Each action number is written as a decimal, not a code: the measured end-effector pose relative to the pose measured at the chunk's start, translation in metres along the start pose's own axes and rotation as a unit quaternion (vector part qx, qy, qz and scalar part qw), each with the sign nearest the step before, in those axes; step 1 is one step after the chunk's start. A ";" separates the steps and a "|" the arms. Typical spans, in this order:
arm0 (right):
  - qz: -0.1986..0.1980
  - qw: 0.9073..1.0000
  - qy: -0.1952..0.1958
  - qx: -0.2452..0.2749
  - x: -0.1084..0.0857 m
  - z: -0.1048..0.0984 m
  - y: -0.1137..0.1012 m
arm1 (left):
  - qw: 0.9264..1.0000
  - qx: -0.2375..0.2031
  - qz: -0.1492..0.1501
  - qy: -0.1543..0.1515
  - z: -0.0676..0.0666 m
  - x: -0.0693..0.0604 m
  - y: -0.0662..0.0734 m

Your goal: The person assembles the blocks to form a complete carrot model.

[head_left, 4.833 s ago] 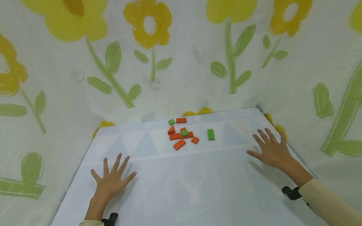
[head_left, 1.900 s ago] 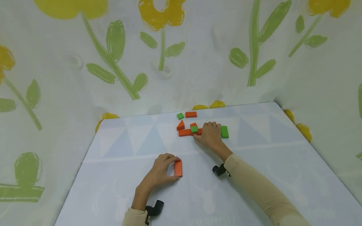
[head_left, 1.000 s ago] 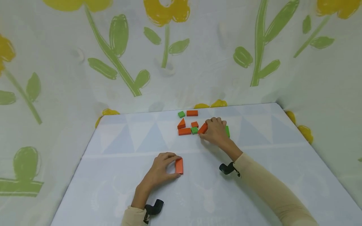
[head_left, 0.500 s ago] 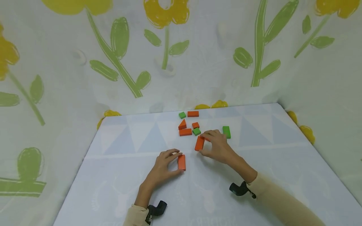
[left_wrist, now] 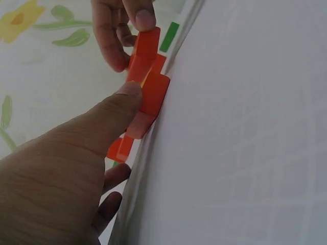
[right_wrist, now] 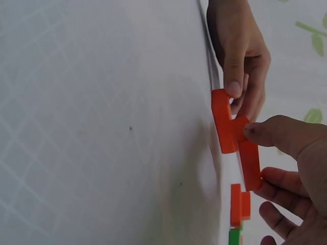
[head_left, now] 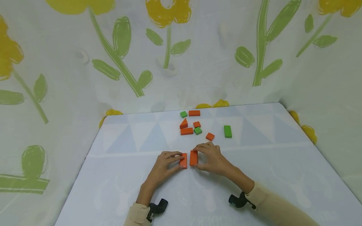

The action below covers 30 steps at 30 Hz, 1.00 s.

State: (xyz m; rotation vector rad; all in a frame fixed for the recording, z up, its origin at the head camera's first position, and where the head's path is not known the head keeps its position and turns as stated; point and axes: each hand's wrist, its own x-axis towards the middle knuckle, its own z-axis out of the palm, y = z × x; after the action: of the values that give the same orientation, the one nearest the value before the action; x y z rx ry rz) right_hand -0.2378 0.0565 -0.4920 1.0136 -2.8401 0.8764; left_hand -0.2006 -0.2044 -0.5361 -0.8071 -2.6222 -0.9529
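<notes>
The left hand (head_left: 164,164) pinches a smooth orange-red rectangular block (head_left: 184,161), apparently painted wood, and the right hand (head_left: 212,160) pinches a matching orange-red block (head_left: 193,158) at its three o'clock, a narrow gap between them; fingers and thumb clamp each piece near its short ends. Both should handle as light, stiff, sturdy and slightly slippery, best held there. Loose orange and green blocks (head_left: 196,124) lie toward twelve o'clock on the white, pale-blue-patterned table (head_left: 118,182); beyond hangs white flower-printed sheeting (head_left: 203,72).

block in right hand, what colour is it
The block is reddish orange, clearest in the right wrist view.
</notes>
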 end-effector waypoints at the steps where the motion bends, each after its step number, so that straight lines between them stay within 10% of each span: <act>1: -0.001 1.000 0.000 0.000 0.000 0.002 0.000 | 1.000 0.001 0.005 0.004 0.001 0.000 -0.001; 30: 0.013 0.998 -0.056 -0.002 0.011 0.006 0.001 | 1.000 0.003 -0.019 0.007 0.003 0.000 -0.001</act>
State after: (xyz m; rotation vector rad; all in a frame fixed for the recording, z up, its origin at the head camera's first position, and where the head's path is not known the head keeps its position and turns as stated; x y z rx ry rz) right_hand -0.2460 0.0473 -0.4957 1.0590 -2.9523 0.8423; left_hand -0.2014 -0.2037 -0.5388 -0.7500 -2.6367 -0.9555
